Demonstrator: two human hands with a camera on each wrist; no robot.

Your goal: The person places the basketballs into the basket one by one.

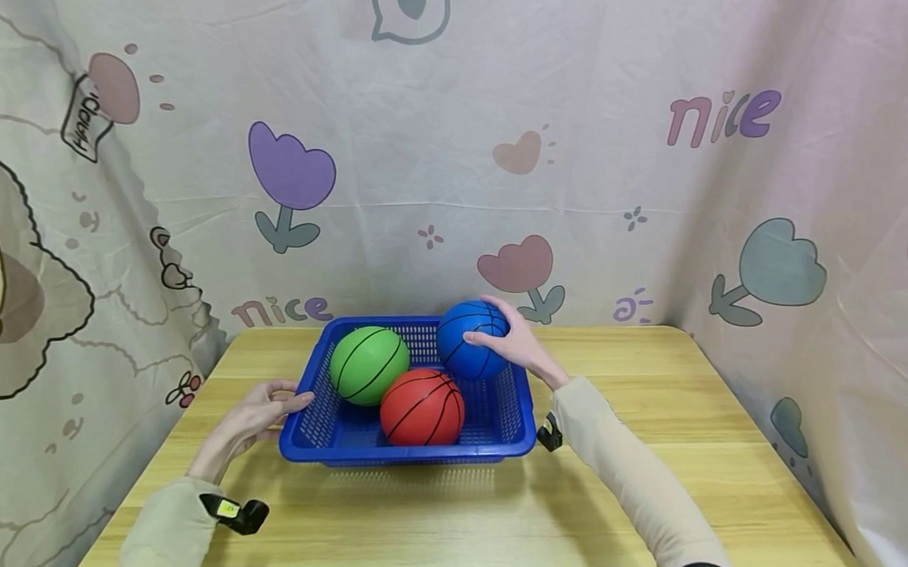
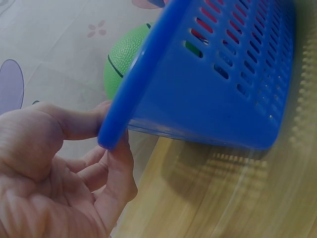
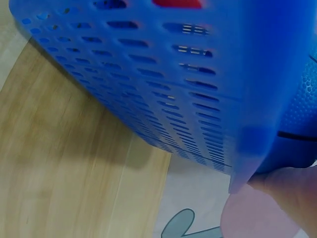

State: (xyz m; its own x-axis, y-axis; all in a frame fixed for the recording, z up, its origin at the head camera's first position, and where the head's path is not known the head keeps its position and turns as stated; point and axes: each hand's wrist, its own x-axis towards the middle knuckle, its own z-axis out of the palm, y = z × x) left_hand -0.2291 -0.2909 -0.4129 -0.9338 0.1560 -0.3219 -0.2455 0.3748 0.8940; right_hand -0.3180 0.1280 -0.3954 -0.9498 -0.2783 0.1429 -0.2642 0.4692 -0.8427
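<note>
A blue plastic basket (image 1: 407, 452) with slotted walls stands on the table. Inside it lie a green ball (image 1: 369, 366) at the left, a red ball (image 1: 422, 408) at the front and a blue ball (image 1: 467, 341) at the back right, all with black basketball lines. My left hand (image 1: 259, 415) pinches the basket's left rim, thumb above and fingers beneath, as the left wrist view shows. With thumb and fingers spread round its right side, my right hand (image 1: 518, 341) grips the blue ball. In the right wrist view the basket wall hides most of that ball.
The wooden table (image 1: 618, 478) extends on both sides of the basket and in front of it. Behind stands a pale curtain (image 1: 423, 259) printed with flowers, hearts and words, which also closes off the left and right sides.
</note>
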